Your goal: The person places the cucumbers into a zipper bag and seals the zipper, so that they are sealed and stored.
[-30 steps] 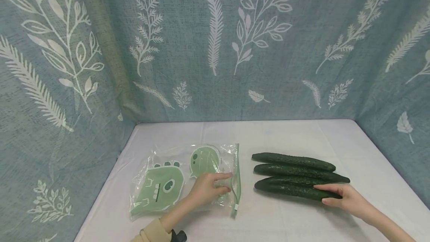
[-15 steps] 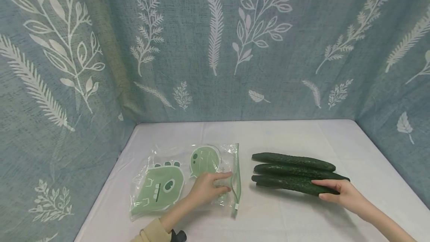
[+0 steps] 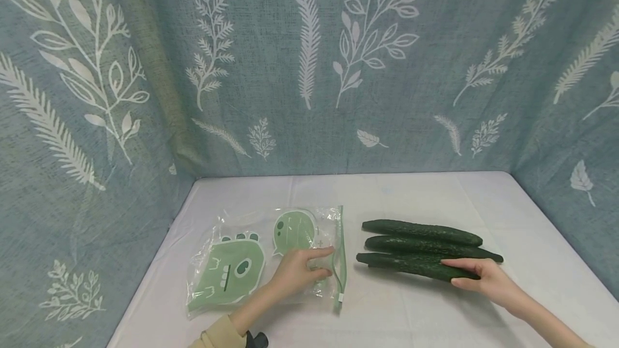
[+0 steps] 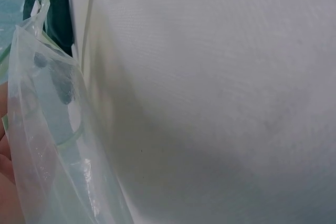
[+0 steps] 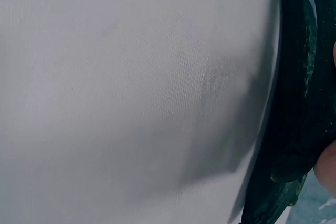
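Observation:
My left hand [image 3: 300, 270] grips a clear zip bag [image 3: 292, 297] with green cartoon prints, just beside its green zip edge. Index finger and thumb point right; the other fingers are hidden. In the left wrist view, the plastic [image 4: 58, 129] stands up off the table, with part of the hand at the left edge. My right hand [image 3: 493, 283] grips a dark green cucumber [image 3: 411, 263] near its right end, thumb on the near side. Another dark cucumber [image 5: 275, 129] lies along its lower side in the right wrist view. Farther back lie a middle cucumber [image 3: 416, 243] and a rear cucumber [image 3: 420, 230].
A white cloth covers the table [image 3: 387, 310]. Blue-green curtains [image 3: 338, 138] with white leaf prints hang behind it and along both sides. A black strap with a small dark device [image 3: 258, 340] sits at the left wrist, below a beige sleeve [image 3: 224, 332].
My right hand has shifted left and slightly up, and the gripped cucumber has slid left with it, its left end now past the others. The left hand and the bag stay put.

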Tool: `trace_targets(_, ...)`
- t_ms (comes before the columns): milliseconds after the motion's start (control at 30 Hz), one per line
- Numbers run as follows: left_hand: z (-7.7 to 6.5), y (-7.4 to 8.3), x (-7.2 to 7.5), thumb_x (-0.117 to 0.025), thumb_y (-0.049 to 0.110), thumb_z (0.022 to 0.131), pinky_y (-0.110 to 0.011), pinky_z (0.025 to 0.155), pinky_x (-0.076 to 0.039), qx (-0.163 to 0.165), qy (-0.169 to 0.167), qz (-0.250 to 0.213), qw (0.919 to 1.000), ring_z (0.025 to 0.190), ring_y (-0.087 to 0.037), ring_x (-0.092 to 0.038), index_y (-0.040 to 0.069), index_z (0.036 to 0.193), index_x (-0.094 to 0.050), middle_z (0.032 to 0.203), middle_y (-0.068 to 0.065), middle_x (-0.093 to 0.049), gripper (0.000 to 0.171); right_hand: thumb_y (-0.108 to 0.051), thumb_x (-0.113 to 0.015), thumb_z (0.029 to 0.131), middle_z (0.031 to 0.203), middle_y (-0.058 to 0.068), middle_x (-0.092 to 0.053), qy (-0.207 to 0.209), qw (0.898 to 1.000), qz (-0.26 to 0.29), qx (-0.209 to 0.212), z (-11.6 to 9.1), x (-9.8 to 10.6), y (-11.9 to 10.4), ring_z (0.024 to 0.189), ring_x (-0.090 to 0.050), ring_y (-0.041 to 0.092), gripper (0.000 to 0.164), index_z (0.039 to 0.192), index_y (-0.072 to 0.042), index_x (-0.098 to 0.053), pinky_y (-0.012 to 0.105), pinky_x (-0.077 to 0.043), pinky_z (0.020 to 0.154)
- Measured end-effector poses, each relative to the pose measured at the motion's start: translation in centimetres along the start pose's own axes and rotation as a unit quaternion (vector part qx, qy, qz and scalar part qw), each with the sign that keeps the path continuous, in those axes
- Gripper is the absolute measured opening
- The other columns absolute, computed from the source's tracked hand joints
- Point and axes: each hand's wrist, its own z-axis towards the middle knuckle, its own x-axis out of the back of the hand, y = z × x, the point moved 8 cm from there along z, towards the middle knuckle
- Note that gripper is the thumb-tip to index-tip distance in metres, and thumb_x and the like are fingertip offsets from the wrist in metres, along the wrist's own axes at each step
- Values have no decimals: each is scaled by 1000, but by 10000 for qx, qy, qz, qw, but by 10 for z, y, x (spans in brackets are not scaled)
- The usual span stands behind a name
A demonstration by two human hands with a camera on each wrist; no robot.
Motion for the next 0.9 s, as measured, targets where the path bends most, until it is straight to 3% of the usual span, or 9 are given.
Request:
trace_targets(267, 0, 0, 0, -76, 21, 77, -15, 38, -32, -82, 32, 22, 10000, 36, 5, -25, 14, 120, -65, 113, -9, -70, 45, -30, -69, 85, 134, 24, -54, 43, 10000, 16, -24, 5, -6, -3, 103, -46, -22, 54, 130, -4, -56, 19, -51, 81)
trace_targets(500, -1, 0, 0, -76, 21, 76, -15, 36, -30, -140, 86, 2, 9999, 35, 6, -24, 14, 120, -66, 113, -10, -70, 45, -33, -69, 84, 134, 24, -54, -2, 10000, -21, -83, 10, -15, -5, 115, -57, 3, 55, 130, -5, -57, 28, -54, 85)
trace_targets(667, -1, 1, 1, -76, 20, 76, -13, 36, -28, -135, 90, -28, 9999, 35, 6, -24, 14, 120, -65, 114, -11, -69, 46, -32, -69, 84, 134, 25, -53, -31, 9999, 94, -48, 14, -21, -6, 112, -56, -5, 55, 130, -4, -56, 24, -53, 84)
trace_targets(733, -1, 1, 1, -76, 19, 76, -12, 36, -28, -135, 84, -55, 9999, 35, 6, -25, 13, 121, -65, 115, -11, -69, 46, -32, -70, 84, 134, 24, -54, -33, 10000, 82, -24, 15, -24, -7, 116, -57, 5, 55, 129, -4, -57, 24, -53, 84)
trace_targets(867, -1, 2, 2, -76, 19, 77, -12, 36, -29, -144, 71, -59, 9999, 35, 6, -25, 13, 121, -65, 117, -10, -68, 46, -31, -69, 84, 132, 25, -55, -80, 9999, 31, 103, 18, -30, -12, 123, -50, 39, 54, 129, -2, -57, 32, -54, 86)
trace_targets(900, -2, 2, 2, -76, 19, 77, -13, 37, -29, -144, 66, -63, 9999, 35, 6, -25, 12, 121, -65, 118, -9, -67, 46, -31, -69, 84, 132, 25, -55, -82, 9999, 26, 108, 19, -32, -13, 123, -49, 41, 54, 129, -2, -57, 32, -54, 86)
